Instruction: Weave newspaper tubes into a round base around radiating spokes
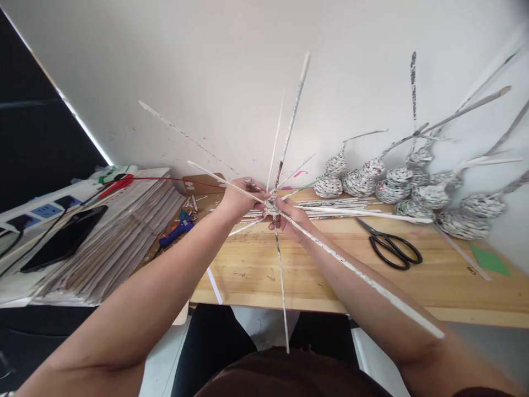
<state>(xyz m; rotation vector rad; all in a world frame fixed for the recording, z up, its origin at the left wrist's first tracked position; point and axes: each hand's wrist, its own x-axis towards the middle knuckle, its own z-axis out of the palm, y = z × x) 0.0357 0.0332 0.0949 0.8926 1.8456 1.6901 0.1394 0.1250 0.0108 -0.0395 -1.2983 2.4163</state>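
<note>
Dark brown cloth (pixel 289 377) of the wearer's top comes nearest, below the grip, with the tip of one rolled-paper spoke (pixel 282 284) reaching down over it. That spoke belongs to a small woven-paper hub (pixel 271 205), held between both hands above the wooden tabletop (pixel 252 270), its other spokes fanning out around the grip. The left hand (pixel 243 199) pinches the hub from its left side; the right hand (pixel 290 219) closes on it from the right, thumb in front and some fingers curled below. Exactly where the hidden fingertips press cannot be told.

The piece should be very light and dry, with little slip. Its spokes look fairly stiff along their length but would probably crease if bent sharply or squeezed flat, and their long ends could easily catch on things. The hub, where the paper crosses thickest, seems the soundest place to hold; a spoke is better guided close to its root than by its tip.

Loose paper rods (pixel 339 208) lie just behind the grip and to its right, with black-handled scissors (pixel 378 234) farther right and woven-paper gourds (pixel 359 183) beyond. Left of the grip rests a blue glue gun (pixel 176 234).
</note>
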